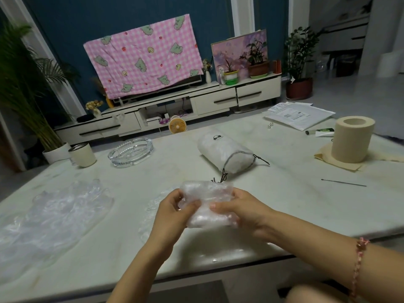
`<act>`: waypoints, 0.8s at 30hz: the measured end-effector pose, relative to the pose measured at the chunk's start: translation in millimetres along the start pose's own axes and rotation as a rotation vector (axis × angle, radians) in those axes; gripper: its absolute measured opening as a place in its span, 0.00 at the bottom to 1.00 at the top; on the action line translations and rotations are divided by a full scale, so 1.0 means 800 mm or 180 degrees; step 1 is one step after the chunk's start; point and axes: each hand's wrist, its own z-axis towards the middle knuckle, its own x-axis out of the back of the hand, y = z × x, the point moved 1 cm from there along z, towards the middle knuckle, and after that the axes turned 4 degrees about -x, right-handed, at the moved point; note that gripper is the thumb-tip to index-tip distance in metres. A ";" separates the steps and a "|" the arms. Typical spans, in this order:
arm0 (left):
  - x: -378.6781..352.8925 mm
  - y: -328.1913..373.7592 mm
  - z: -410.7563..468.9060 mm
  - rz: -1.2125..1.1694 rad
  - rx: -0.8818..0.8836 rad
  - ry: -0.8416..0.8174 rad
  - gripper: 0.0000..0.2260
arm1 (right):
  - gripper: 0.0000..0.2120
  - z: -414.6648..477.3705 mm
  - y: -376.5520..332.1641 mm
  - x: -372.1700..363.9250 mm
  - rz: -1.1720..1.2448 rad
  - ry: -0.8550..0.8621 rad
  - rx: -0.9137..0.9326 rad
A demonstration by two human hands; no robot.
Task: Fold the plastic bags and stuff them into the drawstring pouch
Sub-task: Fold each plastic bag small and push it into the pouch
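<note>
Wears a bracelet (360,256), pink, on the right wrist, low right in view. Holds a folded bag (206,201) above the desk (284,193) in both grips. Left grip (172,212) curled round the bag's left end, thumb on the front. Right grip (240,212) curled round the right end, thumb pressed on the front too. Thumb tips near each other, not touching. Clear, crumpled plastic, folded into a thick rectangle.

Just behind it on the desk: pouch (223,150), white, on its side, stuffed full, mouth end toward the camera, dark cord (261,159) trailing from the mouth. Flat bags (54,213) spread unfolded on the desk at left. Loose bag (150,213) on the desk partly under the left grip.

Far left: cup (82,154), glass ashtray (130,152) just beside it. Right side: tissue roll (352,138) upright on a napkin, tube (321,132) and envelope (299,115) behind it. Thin metal pick (343,182) lying alone, well apart from the pouch.
</note>
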 end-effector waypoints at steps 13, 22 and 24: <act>-0.001 0.004 -0.002 -0.0023 -0.0297 0.0068 0.25 | 0.15 0.000 -0.026 0.016 0.0423 -0.0288 -0.0372; -0.009 0.003 -0.001 0.0485 -0.0567 -0.0750 0.14 | 0.08 -0.010 -0.025 0.028 -0.1846 -0.1387 -0.0716; -0.008 -0.001 0.000 0.0580 -0.0498 -0.0946 0.18 | 0.06 -0.009 -0.021 0.031 -0.2179 -0.1398 -0.0710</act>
